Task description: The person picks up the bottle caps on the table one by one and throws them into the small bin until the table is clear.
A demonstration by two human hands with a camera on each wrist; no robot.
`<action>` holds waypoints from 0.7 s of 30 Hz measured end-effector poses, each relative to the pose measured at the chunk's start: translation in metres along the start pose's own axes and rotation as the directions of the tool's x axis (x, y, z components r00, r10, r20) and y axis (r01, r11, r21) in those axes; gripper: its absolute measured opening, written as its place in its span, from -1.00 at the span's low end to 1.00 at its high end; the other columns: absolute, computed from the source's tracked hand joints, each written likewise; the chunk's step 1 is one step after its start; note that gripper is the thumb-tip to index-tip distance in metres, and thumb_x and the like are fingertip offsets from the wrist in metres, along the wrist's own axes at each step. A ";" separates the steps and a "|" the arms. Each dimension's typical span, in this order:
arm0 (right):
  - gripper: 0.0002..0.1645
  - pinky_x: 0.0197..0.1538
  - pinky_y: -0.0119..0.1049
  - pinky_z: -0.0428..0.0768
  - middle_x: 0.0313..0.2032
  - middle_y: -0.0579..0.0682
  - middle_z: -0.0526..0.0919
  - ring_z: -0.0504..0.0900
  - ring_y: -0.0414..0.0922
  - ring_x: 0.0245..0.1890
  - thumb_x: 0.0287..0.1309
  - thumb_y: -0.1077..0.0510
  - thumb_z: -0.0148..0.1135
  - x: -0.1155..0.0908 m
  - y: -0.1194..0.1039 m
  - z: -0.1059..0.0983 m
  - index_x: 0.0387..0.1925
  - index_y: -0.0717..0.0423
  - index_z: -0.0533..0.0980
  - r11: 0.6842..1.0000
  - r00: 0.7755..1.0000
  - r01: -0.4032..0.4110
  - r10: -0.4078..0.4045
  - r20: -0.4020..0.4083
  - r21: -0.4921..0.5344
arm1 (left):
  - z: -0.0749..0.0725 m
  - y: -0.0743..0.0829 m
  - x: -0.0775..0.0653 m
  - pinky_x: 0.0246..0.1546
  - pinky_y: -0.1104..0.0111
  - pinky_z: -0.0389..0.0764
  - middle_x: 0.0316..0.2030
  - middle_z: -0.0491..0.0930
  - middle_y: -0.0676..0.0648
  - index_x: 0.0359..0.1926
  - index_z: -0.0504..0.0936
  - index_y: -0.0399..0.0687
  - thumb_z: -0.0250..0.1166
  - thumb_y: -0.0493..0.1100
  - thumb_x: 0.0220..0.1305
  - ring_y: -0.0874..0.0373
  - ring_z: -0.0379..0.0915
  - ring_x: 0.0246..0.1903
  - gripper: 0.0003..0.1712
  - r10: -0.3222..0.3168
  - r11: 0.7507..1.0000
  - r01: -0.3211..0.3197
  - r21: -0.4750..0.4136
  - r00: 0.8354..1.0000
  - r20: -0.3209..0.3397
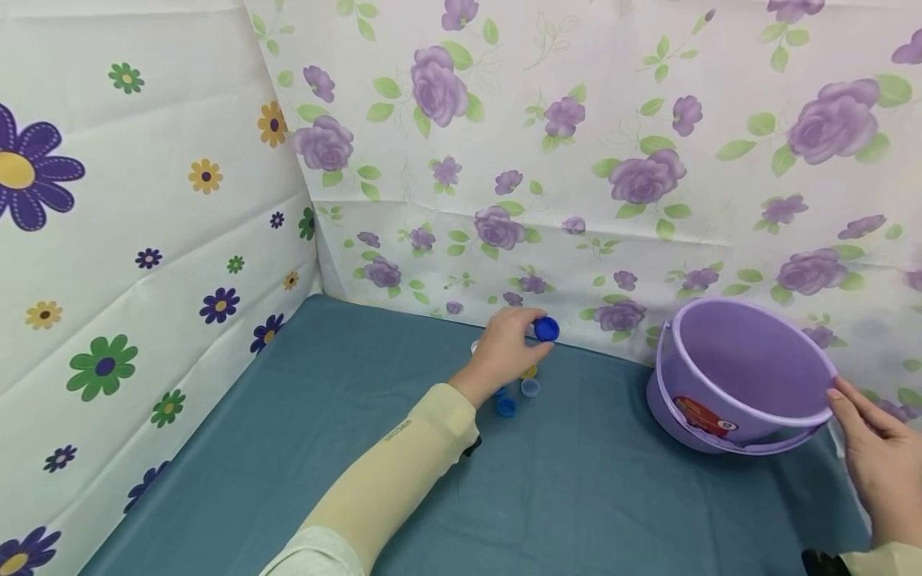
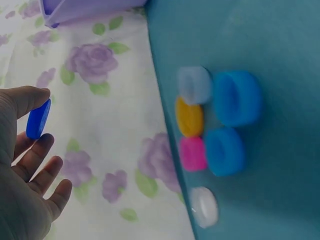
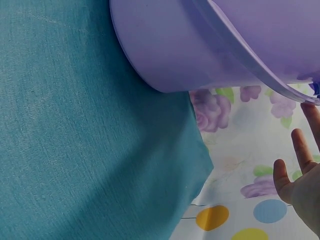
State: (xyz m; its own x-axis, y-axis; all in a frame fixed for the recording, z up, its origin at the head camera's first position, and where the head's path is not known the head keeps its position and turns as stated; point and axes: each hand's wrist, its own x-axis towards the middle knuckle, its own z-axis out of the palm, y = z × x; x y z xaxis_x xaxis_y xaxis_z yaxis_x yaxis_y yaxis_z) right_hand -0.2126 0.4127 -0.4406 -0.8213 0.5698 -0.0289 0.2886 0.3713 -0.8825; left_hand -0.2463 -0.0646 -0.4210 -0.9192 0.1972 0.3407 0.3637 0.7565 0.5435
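Observation:
My left hand (image 1: 504, 348) pinches a dark blue bottle cap (image 1: 547, 329) between thumb and index finger, its other fingers spread loosely in the left wrist view. Below it on the cloth lies a cluster of caps: two lighter blue ones (image 2: 237, 98), a pale translucent one (image 2: 195, 85), a yellow one (image 2: 189, 117) and a pink one (image 2: 193, 154). A white cap (image 2: 204, 207) lies a little apart. At the right, my right hand (image 1: 875, 456) grips the rim of a purple bucket (image 1: 677, 384) with thumb and index finger; its other fingers stretch out below the rim.
Teal cloth (image 1: 576, 496) covers the table. A sheet with purple roses (image 1: 439, 88) hangs along the back edge, and another with daisies (image 1: 101, 368) stands at the left. The bucket's handle (image 1: 771, 448) hangs down its front, near a red label (image 1: 702, 416).

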 end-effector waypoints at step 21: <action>-0.49 0.38 -0.51 0.09 0.16 -0.51 0.40 0.27 -0.59 0.20 0.08 -0.16 0.26 0.003 0.000 0.000 0.12 -0.42 0.45 0.999 1.000 0.005 -0.004 -0.027 0.043 | 0.014 0.058 0.044 0.19 0.39 0.37 0.06 0.55 0.12 0.15 0.50 0.10 0.28 0.14 0.16 0.25 0.41 0.09 -0.45 0.138 0.990 -0.138 0.010 0.990 -0.030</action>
State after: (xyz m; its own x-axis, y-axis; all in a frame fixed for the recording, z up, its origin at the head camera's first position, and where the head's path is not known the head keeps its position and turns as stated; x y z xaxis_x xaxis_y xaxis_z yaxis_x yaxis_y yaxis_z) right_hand -0.2148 0.4149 -0.4406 -0.8087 0.5881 -0.0123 0.2626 0.3422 -0.9022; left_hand -0.2673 -0.0037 -0.3851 -0.8553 0.2810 0.4353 0.4853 0.7286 0.4832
